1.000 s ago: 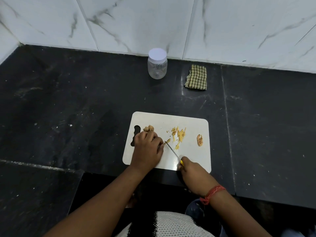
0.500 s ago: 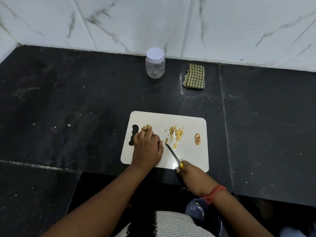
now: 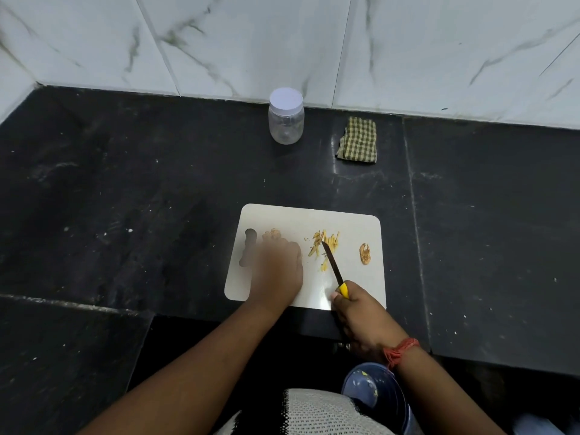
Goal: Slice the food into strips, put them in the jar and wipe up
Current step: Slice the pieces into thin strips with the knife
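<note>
A white cutting board (image 3: pixel 361 224) lies on the black counter. On it are a pile of thin yellow strips (image 3: pixel 328 238), a brown ginger lump (image 3: pixel 272 235) at the left, and a brown offcut (image 3: pixel 365 253) at the right. My right hand (image 3: pixel 364 318) grips a yellow-handled knife (image 3: pixel 332 263); the blade tip sits at the strip pile. My left hand (image 3: pixel 277 268) lies knuckles-up on the board's left part, blurred, fingertips at the lump. The clear jar (image 3: pixel 286 120) with its white lid on stands by the wall. A folded checked cloth (image 3: pixel 357 140) lies to its right.
White marble wall tiles (image 3: pixel 282 42) close off the back of the counter. A blue container (image 3: pixel 373 390) sits below the counter's front edge, by my right wrist. Bare black counter (image 3: pixel 125 199) spreads to the left and right of the board.
The knife has swung right, from beside my left thumb to the strip pile. My left hand is now blurred with motion.
</note>
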`<state>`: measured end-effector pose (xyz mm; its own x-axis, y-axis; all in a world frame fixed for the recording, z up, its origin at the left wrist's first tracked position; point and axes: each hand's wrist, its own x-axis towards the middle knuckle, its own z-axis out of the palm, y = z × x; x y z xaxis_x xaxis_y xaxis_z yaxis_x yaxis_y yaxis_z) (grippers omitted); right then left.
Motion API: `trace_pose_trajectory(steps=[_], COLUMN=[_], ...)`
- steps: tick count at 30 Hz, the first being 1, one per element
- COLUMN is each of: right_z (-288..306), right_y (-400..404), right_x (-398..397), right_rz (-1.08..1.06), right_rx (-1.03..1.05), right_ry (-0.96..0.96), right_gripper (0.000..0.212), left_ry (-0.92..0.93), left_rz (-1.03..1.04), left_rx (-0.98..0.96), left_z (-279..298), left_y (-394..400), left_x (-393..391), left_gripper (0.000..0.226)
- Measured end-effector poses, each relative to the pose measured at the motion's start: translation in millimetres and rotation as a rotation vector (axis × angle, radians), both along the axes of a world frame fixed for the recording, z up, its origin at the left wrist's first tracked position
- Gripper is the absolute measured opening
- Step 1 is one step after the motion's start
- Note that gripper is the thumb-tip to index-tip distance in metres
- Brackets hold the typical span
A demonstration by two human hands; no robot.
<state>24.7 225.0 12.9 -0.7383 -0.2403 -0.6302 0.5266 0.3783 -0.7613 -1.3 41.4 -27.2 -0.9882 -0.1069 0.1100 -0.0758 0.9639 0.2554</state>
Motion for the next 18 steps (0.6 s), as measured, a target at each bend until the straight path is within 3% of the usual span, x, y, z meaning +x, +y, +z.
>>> trace_pose_trajectory(steps=[18], right_z=[12], right_y=[8], right_x=[-5], right_rz=[-0.015], right_rx=[0.046], right_ry=[0.021], right_gripper=[0.024], left_ry=[-0.09], left_rz=[-0.094], left_rx=[0.202], left_z=[14], left_y=[18], left_x=[-23], left_gripper=[0.017])
